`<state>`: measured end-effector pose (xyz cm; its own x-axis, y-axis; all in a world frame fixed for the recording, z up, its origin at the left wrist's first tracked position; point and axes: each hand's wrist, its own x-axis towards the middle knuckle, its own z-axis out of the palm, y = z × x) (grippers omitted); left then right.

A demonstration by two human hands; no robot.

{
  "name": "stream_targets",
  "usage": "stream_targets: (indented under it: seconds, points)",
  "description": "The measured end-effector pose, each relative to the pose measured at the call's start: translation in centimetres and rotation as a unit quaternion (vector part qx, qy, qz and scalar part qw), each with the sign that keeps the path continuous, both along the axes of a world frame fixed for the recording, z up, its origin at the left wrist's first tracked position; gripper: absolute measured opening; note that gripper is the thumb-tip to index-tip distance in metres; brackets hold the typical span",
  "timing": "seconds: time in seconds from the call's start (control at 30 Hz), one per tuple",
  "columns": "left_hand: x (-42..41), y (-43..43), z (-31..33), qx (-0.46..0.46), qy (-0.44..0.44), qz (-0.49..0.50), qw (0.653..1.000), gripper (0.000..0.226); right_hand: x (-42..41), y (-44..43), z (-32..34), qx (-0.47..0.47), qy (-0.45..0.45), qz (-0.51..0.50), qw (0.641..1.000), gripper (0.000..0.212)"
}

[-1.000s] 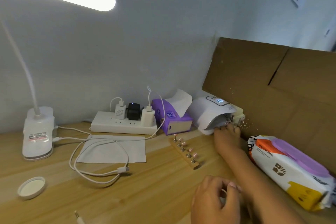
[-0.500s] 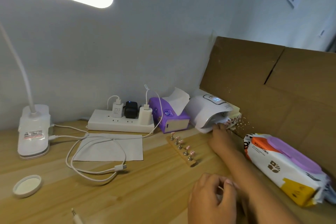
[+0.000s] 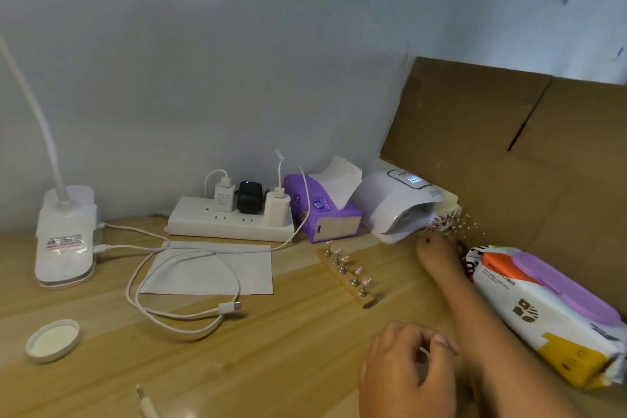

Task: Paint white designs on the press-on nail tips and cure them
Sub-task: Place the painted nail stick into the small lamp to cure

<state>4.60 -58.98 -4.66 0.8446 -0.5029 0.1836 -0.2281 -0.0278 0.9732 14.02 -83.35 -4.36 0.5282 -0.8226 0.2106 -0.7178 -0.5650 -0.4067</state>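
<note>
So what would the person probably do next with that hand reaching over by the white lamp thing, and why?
Probably ease the right hand a little further, sliding the strip of nail tips fully under the curing lamp. The tips sit only at the lamp's opening, partly outside, while the second wooden strip waits on the desk. Whether the hand grips the strip is unclear.

Matt wooden desk (image 3: pixel 271 349), glossy plastic wipes pack (image 3: pixel 543 309), brown cardboard (image 3: pixel 509 153)

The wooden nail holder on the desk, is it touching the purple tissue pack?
Apart. The head view shows bare desk between the far end of the wooden nail holder and the purple tissue pack.
</note>
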Motion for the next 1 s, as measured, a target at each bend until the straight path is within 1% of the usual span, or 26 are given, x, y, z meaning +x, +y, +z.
stream_targets:
  seconds: [0.13,0.2,0.27,0.33,0.4,0.47,0.5,0.57,0.6,0.63,0.67,0.7,0.73,0.77,0.83,0.87,0.93,1.0]
  points:
    - [-0.1,0.0,-0.1,0.009,-0.006,0.002,1.000,0.027,0.4,-0.4,0.2,0.028,-0.008,-0.018,0.999,0.035]
    - [-0.1,0.1,-0.2,0.006,-0.006,0.002,1.000,0.024,0.7,-0.2,0.4,0.039,0.018,-0.026,0.999,0.036]
    - [-0.1,0.1,-0.2,0.004,-0.007,0.000,1.000,0.022,1.1,0.3,0.5,0.025,0.054,-0.057,0.997,0.042]
    - [-0.1,0.1,-0.2,0.005,-0.009,-0.002,1.000,0.020,0.9,0.9,0.4,0.020,0.067,-0.064,0.996,0.045]
    - [-0.1,0.2,-0.1,0.007,-0.007,-0.006,1.000,0.020,0.5,1.0,0.4,0.018,0.065,-0.054,0.996,0.043]
    - [-0.2,0.2,-0.1,0.005,-0.003,-0.016,1.000,0.023,0.0,0.9,0.6,0.020,0.030,-0.022,0.999,0.036]
    - [-0.3,0.2,-0.1,0.001,0.000,-0.019,1.000,0.025,-0.3,0.8,0.6,0.016,-0.003,0.009,1.000,0.029]
    - [-0.4,0.3,0.0,-0.002,0.010,-0.017,1.000,0.025,-1.2,1.6,0.8,0.041,-0.094,0.077,0.992,0.016]
    - [-0.4,0.3,0.1,-0.002,0.013,-0.012,1.000,0.025,-1.9,2.3,1.1,0.058,-0.121,0.107,0.985,0.020]
    - [-0.4,0.3,0.1,-0.003,0.014,-0.006,1.000,0.023,-2.5,2.9,1.2,0.068,-0.131,0.138,0.979,0.029]
    - [-0.4,0.3,0.1,-0.006,0.015,0.000,1.000,0.022,-3.2,3.8,1.5,0.071,-0.109,0.157,0.979,0.037]
    - [-0.4,0.2,0.0,-0.010,0.017,0.004,1.000,0.022,-3.7,4.3,1.5,0.073,-0.084,0.184,0.977,0.037]
    - [-0.4,0.2,0.0,-0.018,0.021,0.008,1.000,0.022,-4.2,5.0,1.7,0.074,-0.048,0.209,0.974,0.026]
    - [-0.4,0.1,-0.1,-0.028,0.026,0.012,0.999,0.023,-4.7,5.5,2.1,0.085,-0.009,0.240,0.967,0.006]
    - [-0.3,0.0,-0.1,-0.045,0.035,0.015,0.998,0.027,-5.3,6.5,2.8,0.123,0.069,0.293,0.946,0.036]
    - [-0.2,0.0,-0.1,-0.048,0.038,0.014,0.998,0.028,-5.5,7.1,3.1,0.148,0.088,0.308,0.936,0.038]
    - [-0.1,0.0,0.0,-0.047,0.043,0.011,0.998,0.032,-5.6,8.4,3.7,0.166,0.118,0.338,0.919,0.031]
    - [0.0,0.1,0.0,-0.053,0.047,0.016,0.997,0.035,-5.5,9.7,3.8,0.188,0.169,0.356,0.900,0.033]
